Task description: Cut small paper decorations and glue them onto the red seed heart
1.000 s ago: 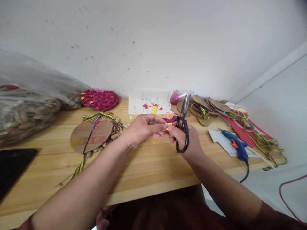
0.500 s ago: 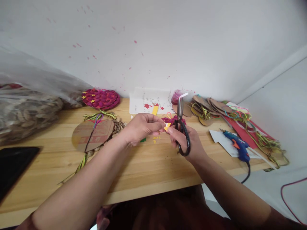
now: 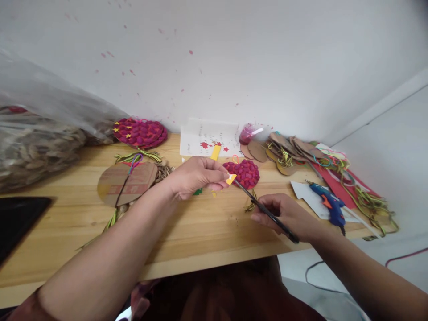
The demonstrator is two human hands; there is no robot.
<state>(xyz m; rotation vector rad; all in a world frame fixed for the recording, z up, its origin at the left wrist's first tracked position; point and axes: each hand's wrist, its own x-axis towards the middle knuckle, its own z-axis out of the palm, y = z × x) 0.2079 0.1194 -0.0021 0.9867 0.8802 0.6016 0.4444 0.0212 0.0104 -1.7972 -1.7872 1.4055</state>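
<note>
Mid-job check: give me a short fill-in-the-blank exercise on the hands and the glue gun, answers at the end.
The left hand pinches a small flat piece coloured mainly ____.
The right hand holds dark-handled metal scissors, tips pointing toward the ____ hand.
The blue pistol-shaped glue gun has a trigger coloured ____.
Missing words: yellow; left; orange.

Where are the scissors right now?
In the head view, the scissors are right of centre in the right hand, their tips right beside the small yellow piece that the left hand pinches.
</note>
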